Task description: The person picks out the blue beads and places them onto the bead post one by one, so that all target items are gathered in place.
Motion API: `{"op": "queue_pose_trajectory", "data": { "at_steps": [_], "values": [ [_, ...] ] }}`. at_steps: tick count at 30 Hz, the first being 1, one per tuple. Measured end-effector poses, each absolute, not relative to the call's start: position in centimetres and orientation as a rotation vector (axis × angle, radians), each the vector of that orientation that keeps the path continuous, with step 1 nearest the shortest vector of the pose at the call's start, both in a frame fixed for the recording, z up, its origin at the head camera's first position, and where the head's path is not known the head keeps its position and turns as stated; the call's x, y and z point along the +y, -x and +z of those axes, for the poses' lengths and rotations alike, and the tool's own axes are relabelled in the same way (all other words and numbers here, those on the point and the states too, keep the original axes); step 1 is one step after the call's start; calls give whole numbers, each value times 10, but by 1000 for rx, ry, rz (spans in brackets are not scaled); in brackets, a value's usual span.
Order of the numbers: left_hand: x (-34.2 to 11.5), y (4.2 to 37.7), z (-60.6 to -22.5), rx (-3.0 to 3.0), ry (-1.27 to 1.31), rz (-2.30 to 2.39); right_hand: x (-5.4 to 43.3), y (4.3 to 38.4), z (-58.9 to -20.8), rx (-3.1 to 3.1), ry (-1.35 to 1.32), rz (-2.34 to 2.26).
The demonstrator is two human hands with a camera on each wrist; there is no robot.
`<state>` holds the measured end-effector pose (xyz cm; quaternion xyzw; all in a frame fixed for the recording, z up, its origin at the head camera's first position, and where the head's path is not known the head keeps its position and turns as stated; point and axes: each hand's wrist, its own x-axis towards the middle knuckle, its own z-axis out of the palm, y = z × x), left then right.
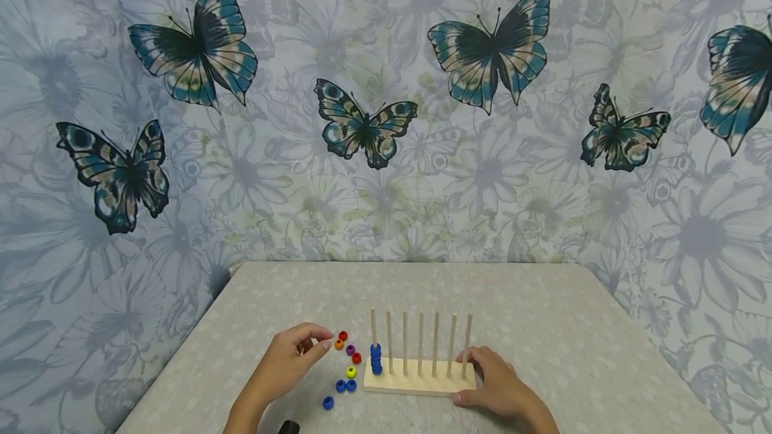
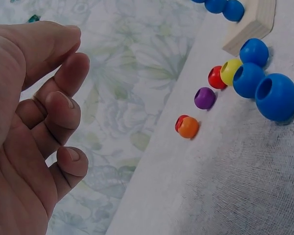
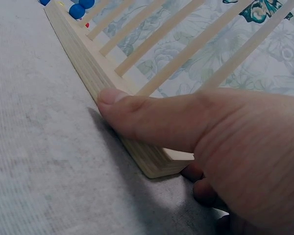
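Butterfly cloth behind, the right hand (image 1: 497, 384) grips the rack (image 1: 419, 384) while the left hand (image 1: 289, 360), fingers curled and empty, should pinch one bead (image 1: 339, 344) squarely.

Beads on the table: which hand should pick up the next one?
Probably the left hand. It holds nothing and hovers right beside the loose beads, nearest the orange one. The right hand grips the end of the wooden peg stand, on the far side from them.
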<state>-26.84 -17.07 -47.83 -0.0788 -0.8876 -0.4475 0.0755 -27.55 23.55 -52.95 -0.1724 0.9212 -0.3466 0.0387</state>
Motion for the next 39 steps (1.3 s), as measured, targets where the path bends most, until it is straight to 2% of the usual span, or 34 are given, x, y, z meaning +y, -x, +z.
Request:
{"op": "queue_pose_trajectory", "data": {
  "at_steps": [6,20,39],
  "values": [
    [-170,273,-486,-2705,221,-1354,236,275,-528,2819,540,-1084],
    [-172,274,-493,-2845,444,-1318,238,274,-528,2812,571,-1097],
    [-185,278,-509,-3003,615,-1562,237,276,-531,2830,548,-1077]
  ]
}}
